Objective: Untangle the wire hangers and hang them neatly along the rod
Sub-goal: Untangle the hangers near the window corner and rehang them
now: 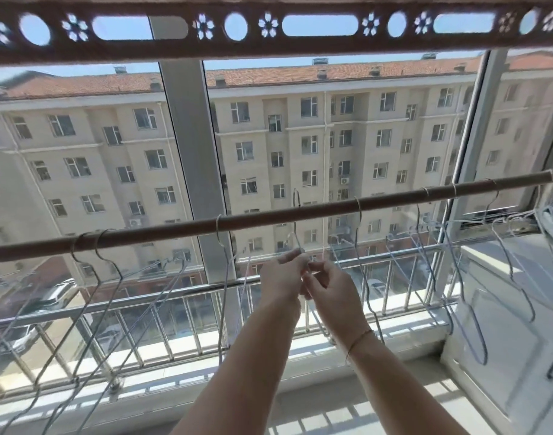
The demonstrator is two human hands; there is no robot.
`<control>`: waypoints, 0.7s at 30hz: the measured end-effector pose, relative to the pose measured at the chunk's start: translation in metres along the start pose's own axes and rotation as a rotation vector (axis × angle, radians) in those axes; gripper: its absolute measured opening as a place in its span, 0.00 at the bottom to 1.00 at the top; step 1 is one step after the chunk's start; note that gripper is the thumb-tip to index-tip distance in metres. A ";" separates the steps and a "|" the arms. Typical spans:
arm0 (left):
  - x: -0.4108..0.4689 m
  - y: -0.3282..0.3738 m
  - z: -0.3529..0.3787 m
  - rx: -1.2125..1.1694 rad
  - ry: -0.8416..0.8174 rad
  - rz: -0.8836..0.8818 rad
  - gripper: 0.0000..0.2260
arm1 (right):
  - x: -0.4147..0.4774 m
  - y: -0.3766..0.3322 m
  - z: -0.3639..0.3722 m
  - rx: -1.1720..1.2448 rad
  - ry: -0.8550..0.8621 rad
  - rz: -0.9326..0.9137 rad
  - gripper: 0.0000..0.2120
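Observation:
A brown rod (268, 216) slopes across the window from lower left to upper right. Several wire hangers hook over it: two on the left (93, 277), one near the middle (221, 277), others to the right (363, 271). Below the rod's middle, my left hand (283, 277) and my right hand (330, 290) meet and pinch one thin wire hanger (295, 233). Its hook rises behind the rod, above rod level, free of it. Its lower part is hidden behind my hands.
A metal railing (174, 293) runs behind the hangers, with a white sill below. A white cabinet (504, 324) stands at the right. A patterned brown beam (268, 29) crosses overhead. A tangled bunch of hangers (551, 221) hangs at the far right.

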State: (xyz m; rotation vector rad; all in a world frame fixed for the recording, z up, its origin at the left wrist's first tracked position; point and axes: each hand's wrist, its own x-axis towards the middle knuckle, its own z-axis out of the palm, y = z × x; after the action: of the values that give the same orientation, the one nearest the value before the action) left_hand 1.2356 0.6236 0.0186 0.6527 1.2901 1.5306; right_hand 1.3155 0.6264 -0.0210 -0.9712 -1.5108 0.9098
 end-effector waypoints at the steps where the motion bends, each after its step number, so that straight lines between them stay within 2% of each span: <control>1: 0.003 0.002 0.001 -0.016 0.007 -0.002 0.08 | 0.005 0.000 0.002 0.008 0.001 0.004 0.05; 7: 0.009 -0.013 -0.005 0.002 0.025 -0.023 0.07 | 0.002 0.019 0.011 0.016 0.015 0.071 0.07; 14: -0.005 -0.055 -0.041 0.282 0.019 -0.062 0.10 | -0.031 0.059 0.007 -0.099 0.063 0.141 0.07; 21: -0.017 -0.078 -0.074 0.614 0.005 0.072 0.10 | -0.050 0.076 0.004 -0.364 0.046 -0.070 0.12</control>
State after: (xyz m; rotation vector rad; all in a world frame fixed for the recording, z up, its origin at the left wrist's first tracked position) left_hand 1.2040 0.5733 -0.0730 1.0884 1.7722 1.1798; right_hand 1.3243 0.6084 -0.1104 -1.1819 -1.6937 0.5673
